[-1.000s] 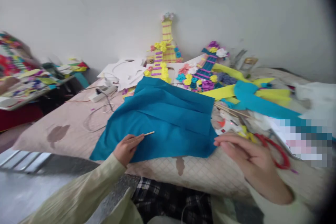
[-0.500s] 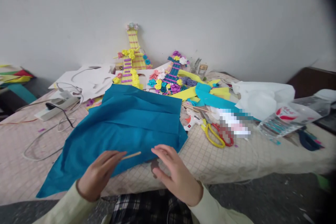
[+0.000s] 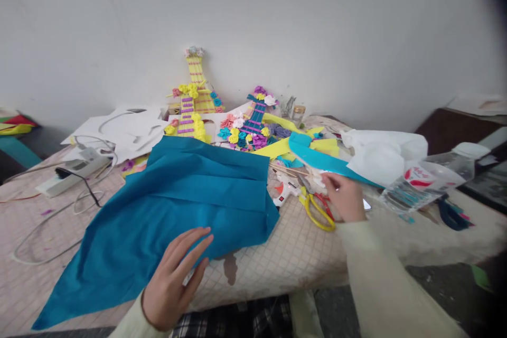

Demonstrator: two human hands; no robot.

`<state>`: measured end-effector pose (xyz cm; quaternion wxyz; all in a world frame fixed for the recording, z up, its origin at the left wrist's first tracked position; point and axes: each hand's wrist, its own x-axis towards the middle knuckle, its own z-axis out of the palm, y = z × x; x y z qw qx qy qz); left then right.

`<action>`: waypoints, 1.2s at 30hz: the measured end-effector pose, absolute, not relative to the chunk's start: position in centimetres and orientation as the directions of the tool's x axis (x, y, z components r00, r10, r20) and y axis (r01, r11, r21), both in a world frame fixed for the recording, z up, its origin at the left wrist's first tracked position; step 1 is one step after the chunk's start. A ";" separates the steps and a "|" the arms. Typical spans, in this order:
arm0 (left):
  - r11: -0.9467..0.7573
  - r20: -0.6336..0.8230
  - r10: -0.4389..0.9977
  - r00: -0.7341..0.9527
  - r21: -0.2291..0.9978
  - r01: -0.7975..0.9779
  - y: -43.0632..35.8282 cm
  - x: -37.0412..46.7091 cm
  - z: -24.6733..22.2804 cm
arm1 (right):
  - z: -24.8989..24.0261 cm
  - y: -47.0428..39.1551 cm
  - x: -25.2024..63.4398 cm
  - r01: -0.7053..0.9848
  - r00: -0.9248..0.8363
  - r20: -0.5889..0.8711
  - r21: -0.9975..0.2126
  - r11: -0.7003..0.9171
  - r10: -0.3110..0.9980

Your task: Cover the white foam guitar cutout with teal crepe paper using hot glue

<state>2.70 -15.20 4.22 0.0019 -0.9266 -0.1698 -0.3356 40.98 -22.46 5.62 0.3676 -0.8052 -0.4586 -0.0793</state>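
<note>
Over the near edge of a sheet of teal crepe paper (image 3: pixel 190 190), my left hand (image 3: pixel 178 274) hovers with its fingers apart, holding nothing. My right hand (image 3: pixel 344 195) reaches out to the right, just beyond the scissors (image 3: pixel 320 216) with yellow and red handles. Its fingertips are pinched together; whatever may be between them is hidden. Close to those fingertips lie thin wooden sticks (image 3: pixel 288 170) and a bright teal strip (image 3: pixel 328 161). A white glue gun (image 3: pixel 283 191) lies left of the scissors.
Flower-trimmed yellow (image 3: pixel 186 121) and teal (image 3: pixel 253 119) crafts stand at the wall. A power strip (image 3: pixel 71 177) with cables lies left. A plastic bottle (image 3: pixel 431 179), white paper (image 3: pixel 396 148) and dark-handled scissors (image 3: pixel 453 215) lie right.
The small stick has left my left hand, whose fingers have spread. My right hand has moved from the teal sheet's near edge to the right, beyond the scissors, and pinched. The view has shifted slightly.
</note>
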 end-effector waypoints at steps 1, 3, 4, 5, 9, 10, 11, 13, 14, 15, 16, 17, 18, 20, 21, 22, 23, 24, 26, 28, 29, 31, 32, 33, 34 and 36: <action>-0.935 0.606 0.339 0.720 0.128 0.332 -15.5 2.5 3.7 | 5.7 -22.0 42.5 0.785 0.593 0.441 -0.503 -0.362 0.673; -0.921 0.573 0.379 0.727 0.156 0.357 -16.1 2.0 2.3 | 5.7 -21.1 43.7 0.776 0.613 0.391 -0.463 -0.428 0.686; -0.917 0.560 0.391 0.730 0.167 0.362 -16.4 1.8 1.7 | 5.4 -20.8 43.3 0.773 0.615 0.358 -0.446 -0.451 0.702; -0.916 0.554 0.395 0.733 0.177 0.359 -16.7 1.5 1.1 | 5.0 -20.5 42.5 0.771 0.616 0.319 -0.432 -0.468 0.720; -0.905 0.568 0.425 0.705 0.246 0.348 -17.7 0.9 -0.2 | 2.6 -19.1 37.1 0.744 0.624 0.149 -0.412 -0.525 0.767; -0.899 0.573 0.437 0.693 0.272 0.343 -18.0 0.9 -0.3 | 2.1 -18.7 36.1 0.732 0.634 0.125 -0.415 -0.540 0.763; -0.895 0.573 0.446 0.688 0.299 0.331 -18.3 1.0 -0.3 | 1.6 -18.2 35.3 0.717 0.647 0.107 -0.421 -0.555 0.755; -0.888 0.571 0.452 0.685 0.358 0.288 -18.8 1.3 -0.2 | 1.1 -17.5 34.6 0.682 0.675 0.083 -0.448 -0.578 0.733; -0.886 0.568 0.449 0.690 0.384 0.260 -19.1 1.6 0.0 | 0.9 -17.2 34.6 0.663 0.689 0.075 -0.468 -0.584 0.721; -0.881 0.562 0.449 0.695 0.409 0.238 -19.2 1.9 0.1 | 0.9 -17.1 34.7 0.642 0.703 0.072 -0.493 -0.587 0.708; -0.875 0.557 0.450 0.699 0.431 0.220 -19.3 2.3 0.4 | 0.9 -17.2 34.8 0.621 0.716 0.074 -0.521 -0.586 0.694; -0.872 0.555 0.444 0.703 0.447 0.199 -19.4 2.7 0.7 | 1.0 -17.4 34.9 0.600 0.730 0.083 -0.554 -0.578 0.678; -0.872 0.558 0.434 0.708 0.459 0.173 -19.4 3.2 1.0 | 1.1 -17.8 35.0 0.577 0.747 0.101 -0.589 -0.566 0.657; -0.873 0.561 0.411 0.719 0.470 0.132 -19.1 4.5 2.0 | 1.4 -18.9 34.8 0.523 0.795 0.157 -0.667 -0.530 0.587; -0.872 0.558 0.407 0.723 0.473 0.126 -18.9 5.3 2.5 | 1.5 -19.5 34.5 0.490 0.824 0.190 -0.712 -0.502 0.534; -0.869 0.544 0.416 0.728 0.475 0.142 -18.6 6.2 3.0 | 1.6 -20.2 34.2 0.455 0.852 0.222 -0.761 -0.462 0.474; -0.864 0.525 0.434 0.732 0.473 0.173 -18.2 7.2 3.5 | 1.7 -20.8 33.9 0.424 0.876 0.250 -0.808 -0.410 0.413; -0.862 0.501 0.445 0.743 0.463 0.204 -17.8 8.3 3.9 | 1.8 -21.3 33.5 0.403 0.891 0.275 -0.844 -0.354 0.360; -0.871 0.422 0.439 0.793 0.416 0.261 -16.8 10.4 4.3 | 2.0 -22.3 32.6 0.345 0.917 0.297 -0.926 -0.154 0.266; -0.876 0.309 0.447 0.840 0.341 0.341 -15.8 12.3 4.3 | 2.1 -23.4 31.8 0.236 0.941 0.265 -0.960 0.150 0.209; -0.876 0.243 0.454 0.857 0.298 0.379 -15.4 13.0 4.1 | 2.2 -23.9 31.4 0.176 0.951 0.238 -0.941 0.289 0.197; -0.875 0.143 0.463 0.875 0.231 0.425 -14.7 13.7 3.8 | 2.2 -25.2 30.8 0.098 0.961 0.202 -0.889 0.448 0.191; -0.876 0.118 0.462 0.879 0.214 0.431 -14.5 13.7 3.7 | 2.2 -25.9 30.6 0.095 0.961 0.201 -0.886 0.453 0.191; -0.879 0.112 0.457 0.882 0.208 0.429 -14.4 13.5 3.7 | 2.3 -26.5 30.5 0.099 0.961 0.201 -0.890 0.445 0.188; -0.883 0.118 0.450 0.885 0.209 0.421 -14.4 13.2 3.7 | 2.3 -27.2 30.4 0.099 0.962 0.198 -0.895 0.435 0.188; -0.891 0.133 0.434 0.891 0.209 0.403 -14.5 12.1 3.9 | 2.5 -28.2 30.2 0.091 0.961 0.188 -0.908 0.409 0.204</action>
